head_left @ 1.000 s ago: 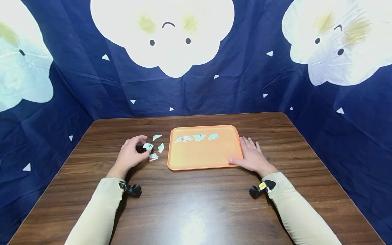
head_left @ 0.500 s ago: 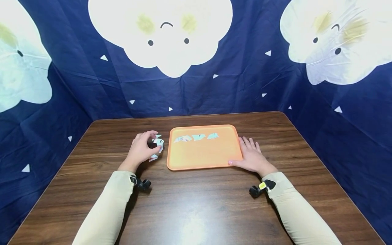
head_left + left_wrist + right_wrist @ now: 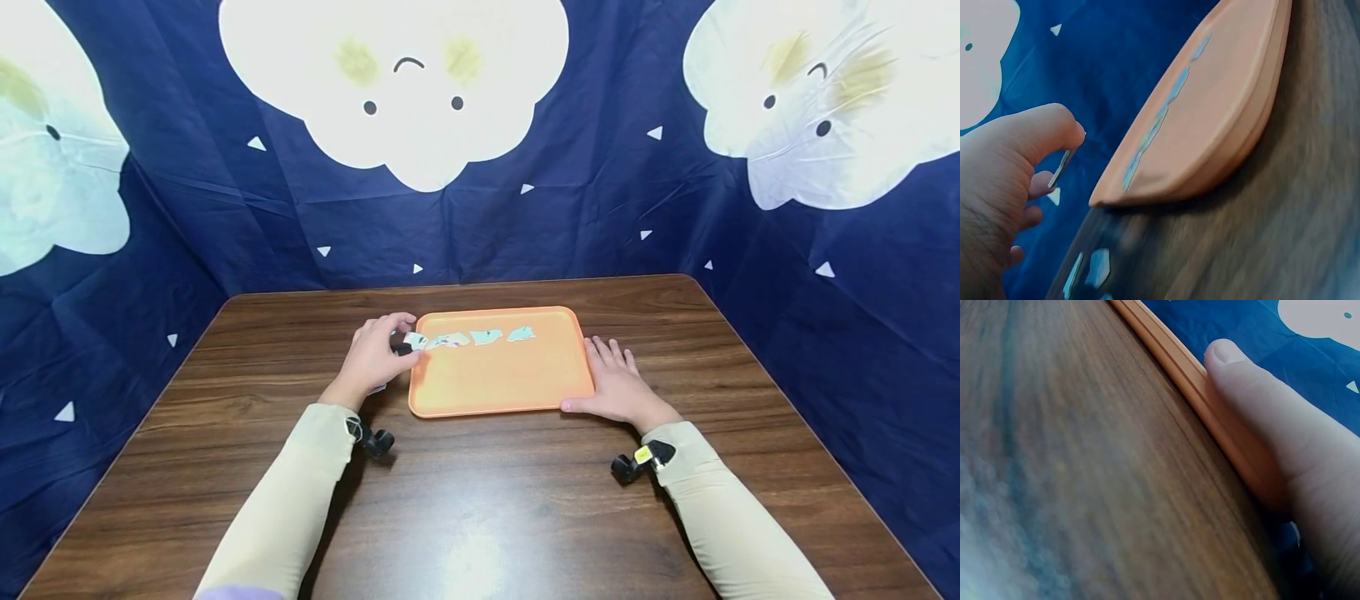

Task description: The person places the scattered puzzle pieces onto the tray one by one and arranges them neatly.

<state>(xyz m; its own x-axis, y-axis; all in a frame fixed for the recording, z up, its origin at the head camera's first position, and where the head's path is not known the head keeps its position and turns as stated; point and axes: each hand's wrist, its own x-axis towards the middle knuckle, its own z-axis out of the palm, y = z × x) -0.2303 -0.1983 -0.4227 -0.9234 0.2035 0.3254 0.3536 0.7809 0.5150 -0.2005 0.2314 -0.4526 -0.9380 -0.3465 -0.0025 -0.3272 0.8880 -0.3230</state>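
Note:
My left hand point(image 3: 375, 354) pinches a small, irregular pale-blue printed piece point(image 3: 415, 340) between thumb and fingertips, over the left rim of an orange tray point(image 3: 498, 379). In the left wrist view the held piece point(image 3: 1062, 167) is thin, seen nearly edge-on and apart from the tray. Similar pieces lie in a row along the tray's far side: a longer pale one point(image 3: 450, 340), a blue one point(image 3: 486, 337) and another blue one point(image 3: 521, 333). My right hand point(image 3: 621, 387) rests at the tray's right side with fingers extended, its thumb point(image 3: 1254, 400) on the rim.
More loose pieces point(image 3: 1099, 269) lie on the wooden table point(image 3: 480, 483) left of the tray, mostly hidden by my left hand in the head view. A dark blue curtain point(image 3: 450, 233) with white clouds stands behind the table.
My left hand has picked up the printed piece from the table and carried it right, to the tray's left edge. My right hand has stayed at the tray.

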